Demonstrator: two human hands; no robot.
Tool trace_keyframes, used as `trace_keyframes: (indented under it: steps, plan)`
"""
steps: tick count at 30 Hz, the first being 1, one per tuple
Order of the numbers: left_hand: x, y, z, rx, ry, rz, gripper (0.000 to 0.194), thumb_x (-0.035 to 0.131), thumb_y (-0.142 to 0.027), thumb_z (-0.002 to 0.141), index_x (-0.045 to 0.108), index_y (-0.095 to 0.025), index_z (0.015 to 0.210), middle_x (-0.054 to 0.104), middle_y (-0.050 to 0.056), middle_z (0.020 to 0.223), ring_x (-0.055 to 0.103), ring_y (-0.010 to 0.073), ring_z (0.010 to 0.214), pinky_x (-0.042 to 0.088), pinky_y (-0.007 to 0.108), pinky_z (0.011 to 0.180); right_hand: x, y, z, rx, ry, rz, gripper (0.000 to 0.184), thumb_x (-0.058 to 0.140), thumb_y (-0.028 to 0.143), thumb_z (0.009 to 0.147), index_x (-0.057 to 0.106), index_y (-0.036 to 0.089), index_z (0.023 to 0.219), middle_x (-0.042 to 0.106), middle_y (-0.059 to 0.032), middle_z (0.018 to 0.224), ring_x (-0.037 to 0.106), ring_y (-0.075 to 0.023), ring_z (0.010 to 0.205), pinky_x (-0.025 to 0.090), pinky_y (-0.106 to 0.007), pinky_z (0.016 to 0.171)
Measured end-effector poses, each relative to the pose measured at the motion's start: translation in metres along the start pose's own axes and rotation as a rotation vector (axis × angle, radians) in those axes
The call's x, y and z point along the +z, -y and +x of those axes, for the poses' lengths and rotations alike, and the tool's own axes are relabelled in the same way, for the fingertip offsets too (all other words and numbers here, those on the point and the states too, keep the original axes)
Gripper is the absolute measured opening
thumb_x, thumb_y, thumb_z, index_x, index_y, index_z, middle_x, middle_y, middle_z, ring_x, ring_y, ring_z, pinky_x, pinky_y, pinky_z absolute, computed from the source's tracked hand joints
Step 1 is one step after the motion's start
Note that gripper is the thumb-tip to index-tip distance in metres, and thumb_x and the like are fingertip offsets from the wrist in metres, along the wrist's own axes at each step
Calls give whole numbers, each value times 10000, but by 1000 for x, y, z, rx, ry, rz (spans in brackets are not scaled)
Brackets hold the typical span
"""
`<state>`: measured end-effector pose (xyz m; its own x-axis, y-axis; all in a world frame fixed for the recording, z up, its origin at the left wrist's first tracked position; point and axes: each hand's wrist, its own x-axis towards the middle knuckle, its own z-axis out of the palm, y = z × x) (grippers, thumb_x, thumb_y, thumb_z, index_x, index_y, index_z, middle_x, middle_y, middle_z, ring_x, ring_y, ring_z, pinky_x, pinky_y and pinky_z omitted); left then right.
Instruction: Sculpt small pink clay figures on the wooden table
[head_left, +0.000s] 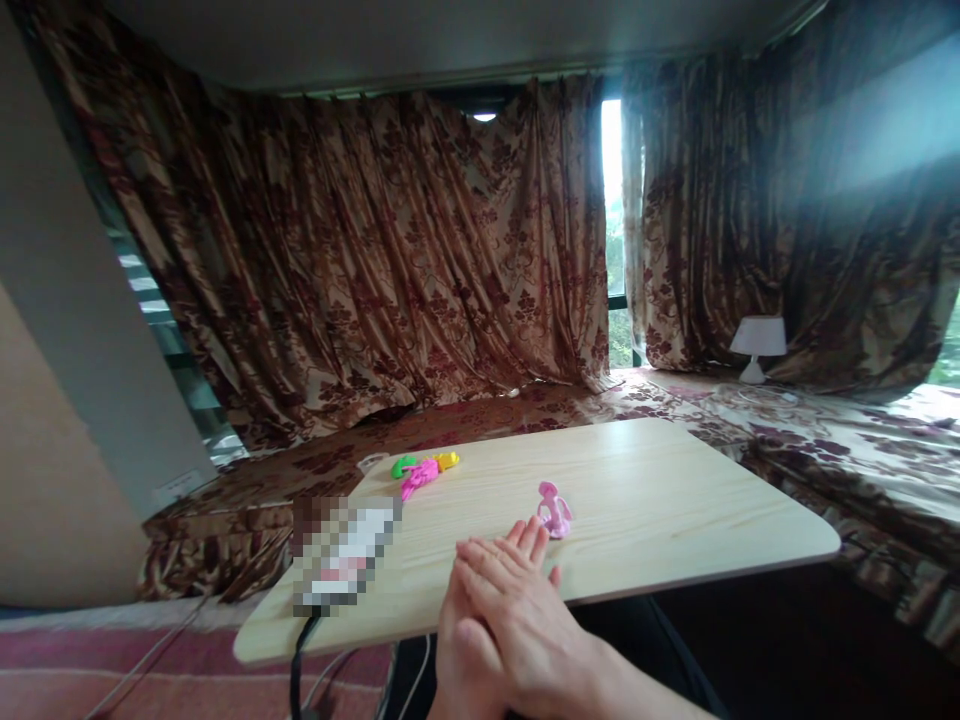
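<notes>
My right hand [529, 610] lies across my left hand [469, 655], palm to palm, over the near edge of the table. The fingers of both hands are stretched out flat. Whatever may be between the palms is hidden. Just beyond my fingertips stands a small light-pink figure [555, 512] with a looped shape on a base; its exact kind is unclear. Farther left on the table lies a cluster of small bright things: a magenta piece [420, 477], a green one [403, 466] and a yellow one [447, 460].
The pale wooden table [637, 500] has rounded corners. A pixelated flat object [349, 555] lies at its left, with a black cable [296, 660] hanging over the edge. Behind are patterned curtains [420, 250], a cloth-covered ledge and a white lamp [757, 340].
</notes>
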<state>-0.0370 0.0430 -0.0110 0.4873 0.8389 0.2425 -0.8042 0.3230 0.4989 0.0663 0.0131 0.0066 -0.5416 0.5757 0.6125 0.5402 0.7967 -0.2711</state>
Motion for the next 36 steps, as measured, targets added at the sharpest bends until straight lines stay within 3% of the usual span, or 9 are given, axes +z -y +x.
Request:
trace_keyframes:
  steps: [2,7,12,14,18,24,29,34,36]
  plan:
    - [0,-4,-3,13,-5,-35,681,191,-581,831,323,-165,1354,275,73,1437,127,194,1350,94,353,1109,-6,-2,-2,30,18,-6,525,415,365,874,350,136,1341,379,-98,1384,296,-224,1289,202,-380,1092]
    - [-2,-6,-2,117,27,-25,633,165,-519,859,228,-173,1386,220,65,1457,67,192,1358,43,433,1106,1,1,-8,-196,42,-18,622,416,429,861,286,98,1371,345,-113,1401,245,-210,1312,156,-347,1106]
    - [-9,6,1,23,109,-39,609,165,-498,866,280,-177,1371,192,40,1465,-7,184,1356,22,396,1111,-5,-4,-4,54,53,-66,495,362,335,896,337,130,1346,368,-87,1392,280,-203,1295,181,-369,1097]
    - [-9,-3,-1,46,109,-63,657,150,-524,865,253,-126,1377,198,77,1460,53,188,1357,33,371,1116,-9,-5,-6,14,81,-76,472,331,291,907,328,132,1351,348,-75,1405,255,-187,1308,170,-359,1101]
    - [-9,-11,-1,109,50,-47,651,164,-531,865,164,-157,1398,194,78,1461,88,208,1355,39,463,1103,-8,1,-10,-153,132,-50,520,340,327,901,287,110,1370,290,-76,1433,199,-172,1329,144,-325,1108]
    - [-9,0,-1,42,-16,-87,637,205,-511,871,214,-139,1389,225,107,1449,131,229,1347,80,444,1106,-14,-6,-7,51,93,-62,475,350,314,902,341,143,1345,342,-67,1409,233,-190,1315,137,-377,1105]
    - [-8,-6,0,105,-33,-69,668,204,-528,862,189,-123,1392,246,116,1442,142,209,1347,104,435,1103,-14,0,-13,-123,166,-27,530,388,333,886,289,139,1370,265,-63,1444,191,-171,1331,120,-341,1111]
    - [-11,3,1,37,-47,-110,640,205,-522,863,248,-147,1380,246,112,1443,174,230,1339,112,430,1103,-7,-7,-7,42,-11,-29,391,339,207,900,439,155,1274,452,-82,1333,343,-186,1260,225,-380,1075]
    - [-9,-1,1,45,-37,-108,660,195,-521,866,217,-118,1387,233,129,1445,178,230,1338,125,419,1102,-6,-8,-8,-9,-36,-11,391,332,168,886,459,159,1256,472,-84,1316,350,-186,1257,240,-391,1066]
